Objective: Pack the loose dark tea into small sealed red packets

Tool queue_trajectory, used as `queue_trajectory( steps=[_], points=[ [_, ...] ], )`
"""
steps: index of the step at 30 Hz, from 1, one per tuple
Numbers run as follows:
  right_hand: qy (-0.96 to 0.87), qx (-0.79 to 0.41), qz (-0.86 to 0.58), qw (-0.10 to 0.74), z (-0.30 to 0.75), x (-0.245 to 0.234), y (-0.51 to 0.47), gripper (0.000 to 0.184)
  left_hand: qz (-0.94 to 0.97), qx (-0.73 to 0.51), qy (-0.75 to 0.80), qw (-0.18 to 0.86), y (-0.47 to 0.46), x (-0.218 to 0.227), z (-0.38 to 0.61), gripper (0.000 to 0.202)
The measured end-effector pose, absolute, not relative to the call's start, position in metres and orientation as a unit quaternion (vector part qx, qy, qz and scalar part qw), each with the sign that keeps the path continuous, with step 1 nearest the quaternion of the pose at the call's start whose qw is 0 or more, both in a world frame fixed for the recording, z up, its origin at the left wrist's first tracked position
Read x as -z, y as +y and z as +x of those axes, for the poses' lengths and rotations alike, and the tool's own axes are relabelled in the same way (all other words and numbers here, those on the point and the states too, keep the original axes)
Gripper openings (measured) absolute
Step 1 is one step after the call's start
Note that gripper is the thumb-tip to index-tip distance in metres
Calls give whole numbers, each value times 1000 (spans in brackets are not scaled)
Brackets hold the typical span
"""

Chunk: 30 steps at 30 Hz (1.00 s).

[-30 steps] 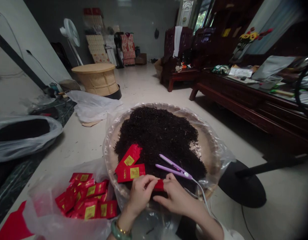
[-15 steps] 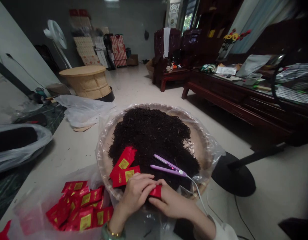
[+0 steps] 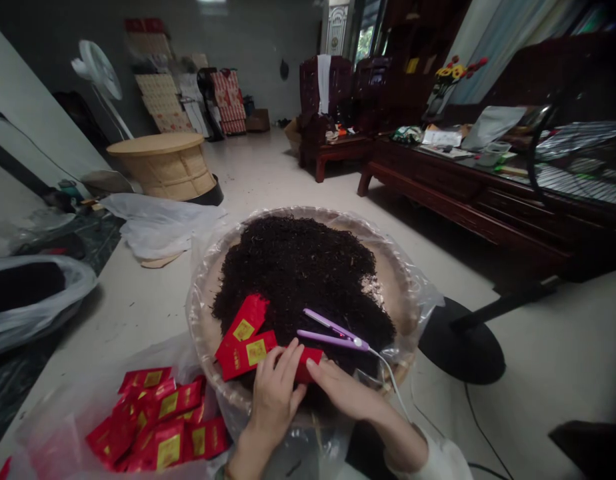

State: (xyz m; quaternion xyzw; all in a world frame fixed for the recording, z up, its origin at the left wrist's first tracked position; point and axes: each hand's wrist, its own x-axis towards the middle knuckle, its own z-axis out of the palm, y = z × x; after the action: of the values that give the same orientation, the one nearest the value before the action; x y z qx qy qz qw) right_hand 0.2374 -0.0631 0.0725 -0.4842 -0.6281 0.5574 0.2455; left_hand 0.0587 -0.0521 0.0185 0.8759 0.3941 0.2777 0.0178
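Observation:
At the near rim of the round basket (image 3: pixel 204 353), a red tea packet (image 3: pixel 312 356) is held between both hands. My left hand (image 3: pixel 274 390) has its fingers along the packet's left end. My right hand (image 3: pixel 341 388) grips the right end, its thumb side towards me partly hidden. Just beyond lies a purple hair straightener (image 3: pixel 338 337), its jaws apart and a white cord running off. Two red packets with yellow labels (image 3: pixel 255 352) lie to the left on the dark loose tea leaves (image 3: pixel 298 267).
Several red packets (image 3: pixel 169 450) fill a clear plastic bag at lower left. A bag of dark leaves (image 3: pixel 25 287) stands at far left. The fan's black base (image 3: pixel 461 343) is right of the basket. A low wooden table (image 3: pixel 438 177) stands beyond.
The red packet has come up into clearer view, away from me. My left fingers have swung upright, and my right hand has flattened along its end. The view has shifted slightly right.

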Motion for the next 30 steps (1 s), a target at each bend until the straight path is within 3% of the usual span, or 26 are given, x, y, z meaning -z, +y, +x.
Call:
queue_trajectory(
  steps=[7, 10, 12, 14, 16, 19, 25, 27, 30],
  points=[
    [-666, -531, -485, 197, 235, -85, -68, 73, 850, -354, 387, 50, -51, -13, 62, 61],
    [-679, -493, -476, 265, 245, -90, -64, 68, 818, -386, 420, 72, -48, -14, 58, 58],
    [-684, -410, -504, 333, 256, -86, -57, 54, 789, -401, 458, 88, -45, -16, 54, 53],
    [-701, -271, -565, 339, 266, -73, -48, 41, 760, -414, 492, 96, -42, -18, 50, 47],
    [-722, -160, -617, 268, 274, -54, -38, 54, 739, -427, 511, 101, -41, -21, 48, 44],
    [-747, -116, -628, 184, 282, -29, -28, 63, 724, -443, 517, 110, -41, -23, 46, 43],
    [-703, -15, -669, 241, 304, -27, -22, 60, 691, -456, 547, 124, -39, -22, 39, 40],
    [-766, -21, -603, 222, 302, -33, -26, 72, 677, -458, 563, 127, -37, -19, 36, 41],
    [-889, -105, -434, 102, 288, -40, -33, 102, 660, -463, 577, 133, -35, -15, 34, 42]
  ],
)
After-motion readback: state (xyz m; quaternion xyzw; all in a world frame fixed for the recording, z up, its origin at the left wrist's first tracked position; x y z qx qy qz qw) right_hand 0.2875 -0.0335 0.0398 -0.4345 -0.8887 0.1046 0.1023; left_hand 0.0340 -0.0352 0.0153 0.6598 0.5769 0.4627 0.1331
